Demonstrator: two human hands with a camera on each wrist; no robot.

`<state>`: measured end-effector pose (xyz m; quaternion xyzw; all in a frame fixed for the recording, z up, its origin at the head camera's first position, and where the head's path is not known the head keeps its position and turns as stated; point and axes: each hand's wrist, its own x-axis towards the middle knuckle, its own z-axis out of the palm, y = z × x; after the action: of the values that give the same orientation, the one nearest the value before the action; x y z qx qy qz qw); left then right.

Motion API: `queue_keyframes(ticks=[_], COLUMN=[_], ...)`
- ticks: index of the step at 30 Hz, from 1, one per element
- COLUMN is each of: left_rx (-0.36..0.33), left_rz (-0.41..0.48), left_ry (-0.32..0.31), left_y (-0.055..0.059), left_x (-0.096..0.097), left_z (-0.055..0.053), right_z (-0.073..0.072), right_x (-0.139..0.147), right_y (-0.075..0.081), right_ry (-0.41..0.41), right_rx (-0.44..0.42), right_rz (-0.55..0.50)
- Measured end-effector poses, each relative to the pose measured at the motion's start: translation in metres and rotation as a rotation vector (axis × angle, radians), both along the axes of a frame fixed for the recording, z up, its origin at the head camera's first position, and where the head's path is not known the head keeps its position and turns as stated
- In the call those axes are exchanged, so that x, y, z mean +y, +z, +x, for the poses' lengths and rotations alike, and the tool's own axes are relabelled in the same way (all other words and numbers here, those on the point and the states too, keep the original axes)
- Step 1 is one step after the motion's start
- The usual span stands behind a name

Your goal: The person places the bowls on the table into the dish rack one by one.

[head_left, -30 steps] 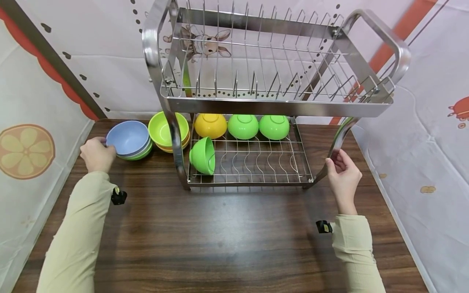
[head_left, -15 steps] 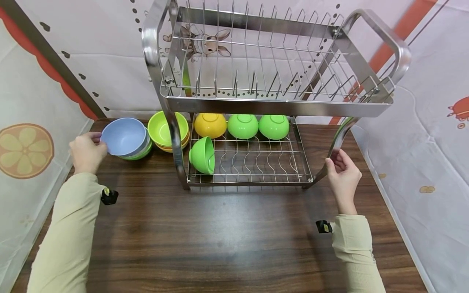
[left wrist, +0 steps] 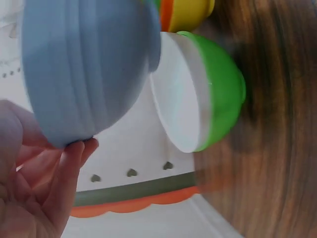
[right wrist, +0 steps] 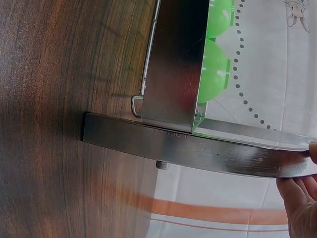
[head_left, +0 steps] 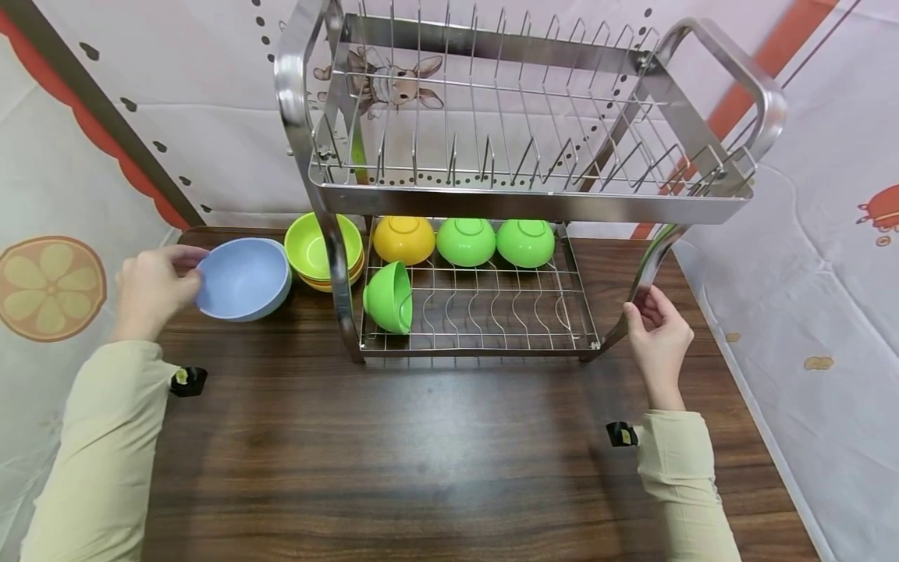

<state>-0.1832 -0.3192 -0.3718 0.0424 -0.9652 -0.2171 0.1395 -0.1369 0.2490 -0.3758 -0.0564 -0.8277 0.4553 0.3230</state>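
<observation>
My left hand (head_left: 153, 287) pinches the left rim of a blue bowl (head_left: 242, 277) between thumb and fingers. In the left wrist view, a gap shows between the blue bowl (left wrist: 89, 69) and a white bowl (left wrist: 173, 94) nested in a green bowl (left wrist: 223, 99) on the table. From the head view the blue bowl hides most of that stack. Over at the right, my right hand (head_left: 659, 336) grips the front right upright of a two-tier metal dish rack (head_left: 534, 204); its thumb and fingers lie around the upright in the right wrist view.
A stack of yellow-green and orange bowls (head_left: 303, 248) stands left of the rack. On the lower tier, a yellow bowl (head_left: 403, 242) and two green bowls (head_left: 467, 243) sit upside down at the back; another green bowl (head_left: 388, 298) stands on its side. Printed cloth walls enclose the table (head_left: 421, 453).
My left hand has shifted left and lifted the blue bowl off the white and green bowls, and the bowl has come slightly nearer. The right hand has stayed on the rack.
</observation>
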Motion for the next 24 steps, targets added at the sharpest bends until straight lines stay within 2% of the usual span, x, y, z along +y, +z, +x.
queue_keyframes(ticks=[6,12,19,24], left_rx=[-0.089,-0.117,-0.177,-0.206], left_rz=[-0.05,-0.103,-0.162,-0.149], left_ry=[-0.127,-0.303,-0.445,-0.579], left_y=[0.009,0.007,0.008,0.004], left_x=[0.008,0.016,0.029,0.041], left_z=[0.007,0.011,0.015,0.019], right_z=[0.0,0.0,0.0,0.0], right_x=[0.0,0.0,0.001,0.001], right_y=[0.0,0.0,0.0,0.001], right_ry=[-0.003,-0.004,-0.011,-0.006], right_rx=[-0.003,-0.015,-0.028,-0.031], right_rz=[-0.007,-0.005,0.003,0.007])
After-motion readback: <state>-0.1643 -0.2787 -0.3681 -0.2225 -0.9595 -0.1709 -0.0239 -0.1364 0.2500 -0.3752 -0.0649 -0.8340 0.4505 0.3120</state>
